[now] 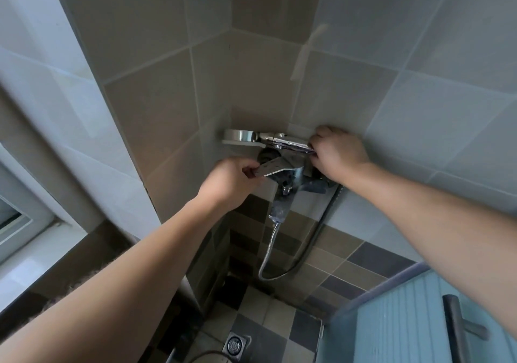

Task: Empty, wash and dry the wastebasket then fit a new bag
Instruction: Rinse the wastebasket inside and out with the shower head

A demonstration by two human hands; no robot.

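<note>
My left hand (229, 179) is up at the shower mixer (291, 172) on the tiled wall (436, 88), fingers curled round the end of its flat chrome lever (272, 169), pinching it between thumb and fingertips. My right hand (337, 151) is further along the wall, fingers bent over the far end of the handheld shower head's handle (288, 142), which lies level across the top of the mixer. The round head (240, 134) of that shower points left, into the corner where the two walls meet, and rests on a small white ledge (243, 143).

From under the mixer a ribbed metal hose (270, 245) drops, loops just above the floor and climbs back up along the wall to the right. Below, the checkered floor tiles (265, 323) carry a square drain (235, 344) near the bottom edge of my view. At lower right stands a blue ribbed door (391, 323) with a dark lever handle (461, 326). A window frame (25, 223) sits at the left with a dark sill under it.

The wastebasket does not show anywhere in this view; a thin dark curve at the very bottom edge, beside the drain, might belong to something standing on the floor, but I cannot tell what it is.
</note>
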